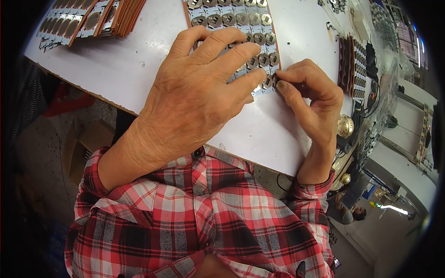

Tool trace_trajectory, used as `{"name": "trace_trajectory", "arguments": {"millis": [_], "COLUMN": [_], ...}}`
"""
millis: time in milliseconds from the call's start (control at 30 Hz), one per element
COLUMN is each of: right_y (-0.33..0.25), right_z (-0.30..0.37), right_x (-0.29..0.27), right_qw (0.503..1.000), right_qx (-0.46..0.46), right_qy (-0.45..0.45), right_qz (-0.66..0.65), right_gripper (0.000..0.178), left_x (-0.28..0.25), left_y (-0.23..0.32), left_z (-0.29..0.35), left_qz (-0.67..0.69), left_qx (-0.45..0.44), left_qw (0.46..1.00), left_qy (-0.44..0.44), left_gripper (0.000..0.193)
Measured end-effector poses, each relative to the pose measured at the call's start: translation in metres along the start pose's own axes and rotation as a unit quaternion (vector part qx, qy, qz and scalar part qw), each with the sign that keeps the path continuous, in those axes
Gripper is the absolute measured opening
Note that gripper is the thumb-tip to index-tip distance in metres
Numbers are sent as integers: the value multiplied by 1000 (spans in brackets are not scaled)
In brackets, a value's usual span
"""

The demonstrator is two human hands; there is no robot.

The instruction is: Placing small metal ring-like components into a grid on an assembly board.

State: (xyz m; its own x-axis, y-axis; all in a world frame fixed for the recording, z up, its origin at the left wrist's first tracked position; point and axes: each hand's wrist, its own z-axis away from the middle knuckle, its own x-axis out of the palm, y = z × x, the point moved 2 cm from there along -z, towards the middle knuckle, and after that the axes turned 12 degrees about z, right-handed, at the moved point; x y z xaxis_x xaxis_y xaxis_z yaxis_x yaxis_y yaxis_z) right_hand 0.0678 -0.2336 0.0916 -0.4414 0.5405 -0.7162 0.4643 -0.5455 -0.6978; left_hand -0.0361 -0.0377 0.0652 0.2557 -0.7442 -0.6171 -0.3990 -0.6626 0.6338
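A circuit board panel (278, 44) with brown edges lies on the white table, bearing rows of shiny round metal battery clips (228, 19). My left hand (199, 85) rests flat across the near part of the panel with its fingers apart, covering some of the clips. At the panel's near right corner, the thumb and forefinger of my right hand (310, 92) pinch the edge of a small round battery clip (275, 80). Its fit on the panel is partly hidden by the fingertips.
Stacked panels (118, 21) stand at the table's far left; another upright stack (351, 65) is at the right. Loose small metal parts (334, 5) lie at the far right. The table's front edge (92, 94) runs before me. A person (352, 214) is in the background at right.
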Motion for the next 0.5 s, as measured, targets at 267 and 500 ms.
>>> {"name": "trace_trajectory", "arguments": {"millis": [267, 500], "right_y": [-3, -16], "right_z": [0, 5], "right_x": [2, 11], "right_qw": [981, 987], "right_qx": [142, 38], "right_qy": [82, 96], "right_qz": [-100, 123], "right_gripper": [19, 57], "left_x": [-8, -17], "left_y": [-1, 2], "left_z": [-2, -2], "left_qz": [4, 87], "left_qx": [26, 56], "left_qw": [1000, 994], "left_qy": [-4, 46], "left_gripper": [52, 69]}}
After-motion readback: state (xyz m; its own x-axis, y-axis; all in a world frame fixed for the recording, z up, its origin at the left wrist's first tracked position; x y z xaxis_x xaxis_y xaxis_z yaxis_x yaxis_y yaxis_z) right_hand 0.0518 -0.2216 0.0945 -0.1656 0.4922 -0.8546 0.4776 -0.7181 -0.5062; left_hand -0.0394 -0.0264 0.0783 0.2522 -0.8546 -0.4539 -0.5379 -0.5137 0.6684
